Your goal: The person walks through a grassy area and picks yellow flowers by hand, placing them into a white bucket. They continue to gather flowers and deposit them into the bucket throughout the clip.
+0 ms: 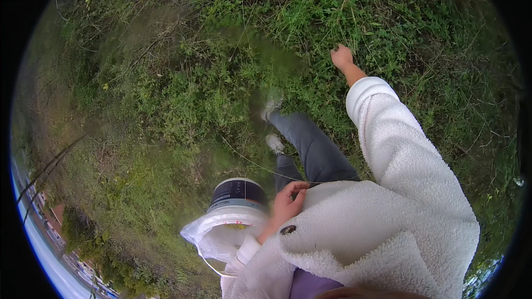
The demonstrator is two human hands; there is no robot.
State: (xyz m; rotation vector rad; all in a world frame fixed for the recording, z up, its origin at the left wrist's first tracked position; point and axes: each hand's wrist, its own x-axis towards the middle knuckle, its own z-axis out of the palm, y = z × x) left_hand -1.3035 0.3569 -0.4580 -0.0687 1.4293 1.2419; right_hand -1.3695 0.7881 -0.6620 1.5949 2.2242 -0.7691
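My right hand (342, 57) reaches out over the low green plants (328, 25). Its fingers are curled in among grass stems, and whether they grip anything is too small to tell. Against the front of my white fleece jacket (353, 216) rests my left hand (289, 203), its fingers loosely bent, thumb apart, nothing visible in it. A white bucket (239, 193) with a dark printed label hangs tilted beside my left forearm. A clear plastic bag (193, 232) lines it and folds over the rim. Some yellow-green bits (237, 226) show inside; the bucket's bottom is hidden.
Tangled weeds and dry twigs (158, 45) cover the ground. My shoes (275, 143) stand among the plants below grey trousers (311, 145). A long thin stem (249, 160) crosses before my legs. Bushes (112, 265) and distant buildings (54, 220) lie at the lower left.
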